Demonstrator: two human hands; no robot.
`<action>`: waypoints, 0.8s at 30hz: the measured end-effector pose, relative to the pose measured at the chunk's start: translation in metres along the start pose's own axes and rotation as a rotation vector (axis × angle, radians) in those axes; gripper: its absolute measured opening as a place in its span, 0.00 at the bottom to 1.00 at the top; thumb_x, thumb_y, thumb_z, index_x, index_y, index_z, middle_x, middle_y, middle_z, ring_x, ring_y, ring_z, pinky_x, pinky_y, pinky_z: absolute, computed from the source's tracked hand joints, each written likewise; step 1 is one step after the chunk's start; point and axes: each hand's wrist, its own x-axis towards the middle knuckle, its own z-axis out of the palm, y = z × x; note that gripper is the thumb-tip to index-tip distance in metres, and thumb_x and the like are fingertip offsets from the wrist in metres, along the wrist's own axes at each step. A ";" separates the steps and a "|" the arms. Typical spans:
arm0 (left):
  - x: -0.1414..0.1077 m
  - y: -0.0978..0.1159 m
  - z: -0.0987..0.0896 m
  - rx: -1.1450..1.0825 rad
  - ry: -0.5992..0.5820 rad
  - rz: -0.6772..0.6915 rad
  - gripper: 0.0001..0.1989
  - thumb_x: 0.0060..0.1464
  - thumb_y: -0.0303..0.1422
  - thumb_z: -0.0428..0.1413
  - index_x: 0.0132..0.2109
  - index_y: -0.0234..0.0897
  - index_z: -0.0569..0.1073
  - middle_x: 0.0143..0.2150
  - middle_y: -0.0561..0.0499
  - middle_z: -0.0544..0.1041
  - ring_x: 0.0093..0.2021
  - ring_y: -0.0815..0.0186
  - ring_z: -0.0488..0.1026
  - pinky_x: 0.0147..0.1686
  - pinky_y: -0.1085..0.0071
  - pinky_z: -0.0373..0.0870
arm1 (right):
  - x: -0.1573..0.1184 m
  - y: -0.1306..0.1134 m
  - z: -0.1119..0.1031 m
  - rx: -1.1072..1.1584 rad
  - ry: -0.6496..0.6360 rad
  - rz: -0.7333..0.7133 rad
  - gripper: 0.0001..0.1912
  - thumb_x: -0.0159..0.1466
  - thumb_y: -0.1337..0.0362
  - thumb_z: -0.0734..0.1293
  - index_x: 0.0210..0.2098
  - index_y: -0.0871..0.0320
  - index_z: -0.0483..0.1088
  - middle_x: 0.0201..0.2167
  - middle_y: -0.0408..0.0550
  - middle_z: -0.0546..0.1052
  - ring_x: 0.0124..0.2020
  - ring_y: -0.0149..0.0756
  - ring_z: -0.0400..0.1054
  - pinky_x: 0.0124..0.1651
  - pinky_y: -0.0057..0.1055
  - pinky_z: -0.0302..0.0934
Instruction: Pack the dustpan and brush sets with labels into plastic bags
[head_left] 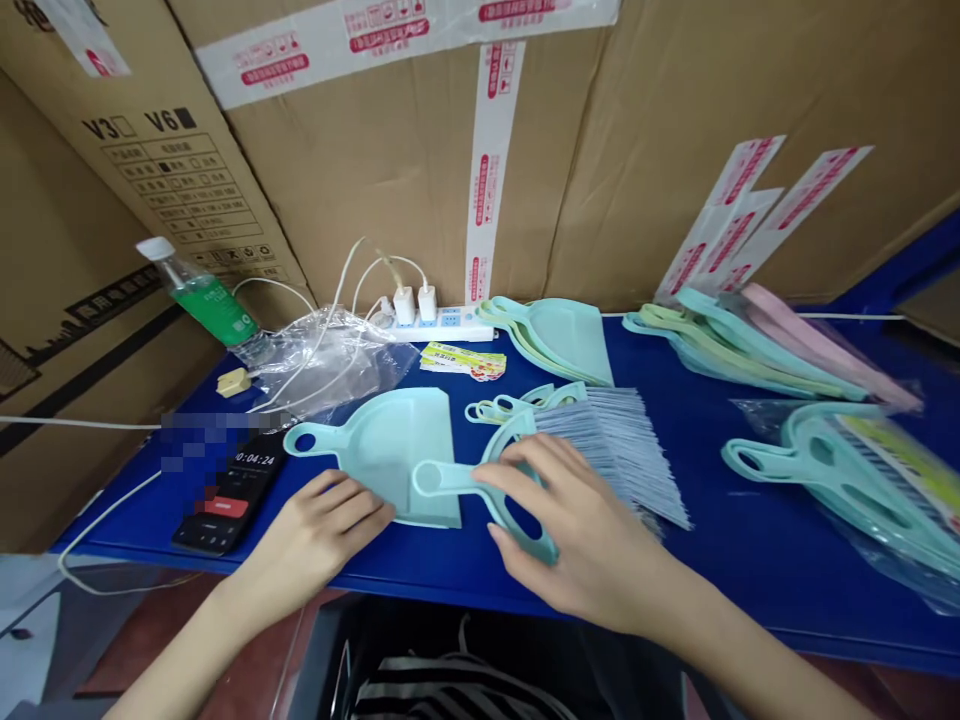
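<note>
A mint-green dustpan [390, 440] lies on the blue table in front of me, its looped handle pointing left. My left hand [337, 515] rests at the dustpan's near edge, fingers lying loosely against it. My right hand [577, 530] grips a mint-green hand brush [457, 479] by its curved frame, with the handle end pointing left over the dustpan's right edge. Most of this brush's bristles are hidden behind my hand. Just beyond lie more hand brushes [630, 440] with grey-blue bristles and green handles.
Stacked dustpans [574, 330] lie at the back. To the right are bagged dustpan sets [750, 345] and another bagged set [847, 470]. Labels [463, 360], a power strip [450, 322], clear plastic [337, 350], a bottle [206, 300] and a phone [232, 495] are also there.
</note>
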 end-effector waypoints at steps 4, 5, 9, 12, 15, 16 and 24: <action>0.002 0.001 0.012 -0.032 -0.010 0.035 0.16 0.66 0.23 0.43 0.40 0.34 0.75 0.33 0.51 0.79 0.31 0.67 0.72 0.35 0.68 0.67 | 0.002 -0.001 0.008 -0.013 -0.010 -0.012 0.12 0.62 0.69 0.61 0.45 0.59 0.69 0.36 0.52 0.70 0.38 0.41 0.64 0.41 0.40 0.63; 0.004 0.001 0.015 -0.042 -0.009 0.048 0.16 0.66 0.23 0.43 0.40 0.34 0.74 0.33 0.51 0.79 0.31 0.67 0.72 0.35 0.68 0.66 | 0.001 0.001 0.009 -0.020 -0.011 -0.005 0.12 0.62 0.69 0.61 0.45 0.59 0.69 0.36 0.52 0.70 0.38 0.41 0.64 0.41 0.40 0.63; 0.013 0.003 0.024 -0.068 -0.005 0.094 0.15 0.66 0.23 0.43 0.41 0.33 0.74 0.33 0.52 0.79 0.30 0.68 0.71 0.32 0.69 0.66 | -0.007 0.008 0.005 -0.058 -0.022 0.034 0.12 0.63 0.68 0.61 0.45 0.59 0.69 0.36 0.52 0.70 0.37 0.41 0.65 0.42 0.41 0.63; 0.022 0.004 0.029 -0.097 -0.011 0.132 0.15 0.67 0.24 0.43 0.41 0.33 0.74 0.32 0.52 0.79 0.30 0.68 0.72 0.31 0.70 0.67 | -0.011 0.014 0.001 -0.082 -0.039 0.046 0.13 0.63 0.68 0.61 0.46 0.59 0.70 0.35 0.52 0.70 0.37 0.41 0.65 0.42 0.41 0.63; 0.030 0.005 0.034 -0.118 -0.024 0.164 0.13 0.67 0.24 0.45 0.41 0.33 0.74 0.32 0.53 0.79 0.31 0.69 0.73 0.32 0.70 0.67 | -0.012 0.018 0.001 -0.120 -0.076 0.032 0.15 0.64 0.69 0.60 0.49 0.58 0.71 0.35 0.51 0.70 0.38 0.41 0.66 0.41 0.40 0.62; 0.033 0.005 0.036 -0.125 -0.024 0.176 0.13 0.67 0.24 0.45 0.41 0.33 0.74 0.32 0.53 0.79 0.31 0.69 0.73 0.32 0.70 0.66 | -0.011 0.020 0.002 -0.143 -0.090 0.025 0.16 0.64 0.69 0.60 0.50 0.58 0.71 0.34 0.52 0.70 0.38 0.42 0.65 0.41 0.40 0.62; 0.053 0.013 0.045 -0.142 -0.004 0.228 0.09 0.64 0.23 0.50 0.37 0.33 0.74 0.30 0.55 0.77 0.28 0.69 0.71 0.29 0.70 0.63 | -0.007 0.033 0.011 -0.374 -0.118 0.024 0.17 0.64 0.68 0.60 0.50 0.60 0.74 0.33 0.53 0.70 0.38 0.45 0.64 0.44 0.41 0.56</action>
